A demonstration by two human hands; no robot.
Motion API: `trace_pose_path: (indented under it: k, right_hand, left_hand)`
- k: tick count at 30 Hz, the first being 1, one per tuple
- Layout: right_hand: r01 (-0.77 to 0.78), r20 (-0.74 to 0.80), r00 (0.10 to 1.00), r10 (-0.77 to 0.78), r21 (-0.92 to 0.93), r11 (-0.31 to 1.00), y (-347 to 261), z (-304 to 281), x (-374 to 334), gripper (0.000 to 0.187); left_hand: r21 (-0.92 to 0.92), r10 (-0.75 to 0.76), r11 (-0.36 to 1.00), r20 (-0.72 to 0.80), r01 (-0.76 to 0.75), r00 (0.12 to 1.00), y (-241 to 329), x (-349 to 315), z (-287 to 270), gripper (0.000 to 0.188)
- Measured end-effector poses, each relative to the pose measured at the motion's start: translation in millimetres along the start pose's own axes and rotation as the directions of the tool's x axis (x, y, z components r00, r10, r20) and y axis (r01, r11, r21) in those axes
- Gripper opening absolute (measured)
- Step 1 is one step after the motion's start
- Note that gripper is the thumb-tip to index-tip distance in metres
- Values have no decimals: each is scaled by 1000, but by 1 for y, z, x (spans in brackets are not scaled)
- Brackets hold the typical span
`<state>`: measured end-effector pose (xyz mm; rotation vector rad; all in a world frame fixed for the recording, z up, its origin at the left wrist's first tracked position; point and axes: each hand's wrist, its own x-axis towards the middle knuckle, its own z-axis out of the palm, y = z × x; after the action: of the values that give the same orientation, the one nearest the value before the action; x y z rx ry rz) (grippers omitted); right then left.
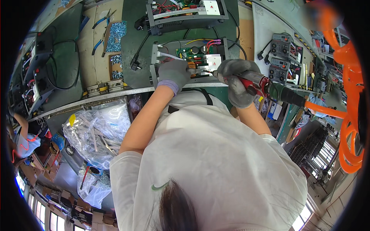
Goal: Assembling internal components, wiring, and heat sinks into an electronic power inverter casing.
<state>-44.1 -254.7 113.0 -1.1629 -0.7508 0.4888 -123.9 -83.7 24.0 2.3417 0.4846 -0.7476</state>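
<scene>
In front of me lies an open electronic unit [214, 61] with a grey metal frame, a green circuit board [185, 50], a copper-coloured coil [191, 65] and a white plate with a red triangle. My left hand [173, 74], in a grey glove, reaches over its near left part. Those fingers are bent together by the coil; what they pinch, if anything, is hidden. My right hand [239, 90], also gloved, is wrapped round a red and black air screwdriver [255, 82]. The tool lies nearly level, its bit pointing left into the unit, close to my left fingertips.
Beyond stands a second open unit [189, 19], with black power cords around it. Blue screws fill a cardboard box [116, 36] beside pliers [101, 22]. More units [280, 48] stand right and left. An orange coiled air hose [348, 88] hangs right. Plastic bags [98, 129] lie left; another person's arm [22, 125] shows far left.
</scene>
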Motion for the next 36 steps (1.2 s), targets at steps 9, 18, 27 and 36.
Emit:
trace_pose_path:
  k: [9,18,27,36]
  right_hand:
    - [82,178,983,-49,-179,980,5,0,1,26]
    - [77,21,997,-74,-203,976,10,8,2,25]
    - [113,66,993,-102,-191,975,11,12,2,32]
    - [70,-174,984,-28,239,969,-35,25,24,29]
  left_hand:
    - [-71,-46,997,-66,41,997,3,-7,0,39]
    - [-575,86,743,-425,-342,901,-21,-11,12,28]
    - [-982,66,-189,-17,-4,998,-16,-30,13,33]
    - [-941,126,-311,99,134,987,-22,-28,27,41]
